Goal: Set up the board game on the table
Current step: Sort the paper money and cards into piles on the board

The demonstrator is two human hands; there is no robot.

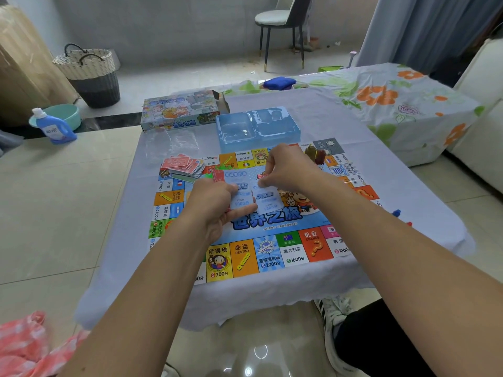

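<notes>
A colourful game board lies open on the low table, which is draped in a pale blue cloth. Above the board's middle, my left hand grips a stack of light blue cards. My right hand pinches the top edge of a single light blue card beside that stack. A fanned pile of red-backed cards rests at the board's far left corner. A bundle of small dark pieces sits at the far right of the board.
The empty blue plastic insert tray and the game box stand behind the board, with clear plastic wrap beside them. Small blue and red tokens lie on the cloth at right. A floral-covered surface adjoins the table.
</notes>
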